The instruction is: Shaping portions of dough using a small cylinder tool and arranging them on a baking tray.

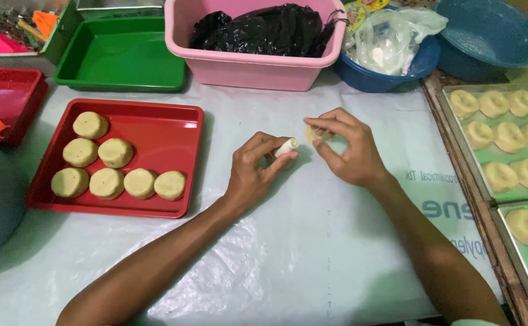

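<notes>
The small dough piece (312, 133) is mostly hidden behind the right hand (345, 151), whose fingertips pinch it in a closed grip just above the counter (312, 253). The left hand (255, 169), at 9 o'clock of the right, curls its fingers, grip pressed on a small white cylinder (287, 147) whose lower end is covered. Both forearms rise from 6 o'clock. At 9 o'clock lies a red tray (167, 139) of dough rounds; baking trays at 3 o'clock are cut off.
</notes>
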